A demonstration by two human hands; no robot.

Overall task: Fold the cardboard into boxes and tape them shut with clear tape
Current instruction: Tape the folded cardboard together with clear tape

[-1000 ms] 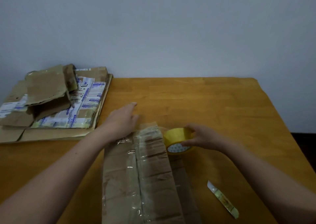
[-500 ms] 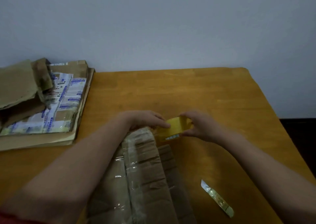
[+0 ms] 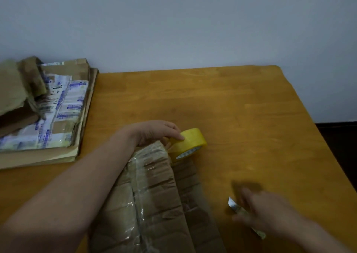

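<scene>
far left of the wooden table [image 3: 241, 108] there's a messy stack of flattened cardboard [image 3: 63, 117] with printed labels and tape stuck on it, pushed up near the wall. moving along, the left hand [image 3: 154, 132] comes in over the far end of the cardboard box [image 3: 154, 194], a brown piece with shiny clear tape running down its length, lying right in front of the person. that hand's fingers are curled over the top of the yellow tape roll [image 3: 190, 142], holding it tilted on its edge against the box's far end. over on the right, the right hand [image 3: 264, 214] is blurry and sits over a small box cutter [image 3: 232, 204] lying on the table, blade poking out past the fingers. honestly can't tell if it's got hold of it or not.
</scene>
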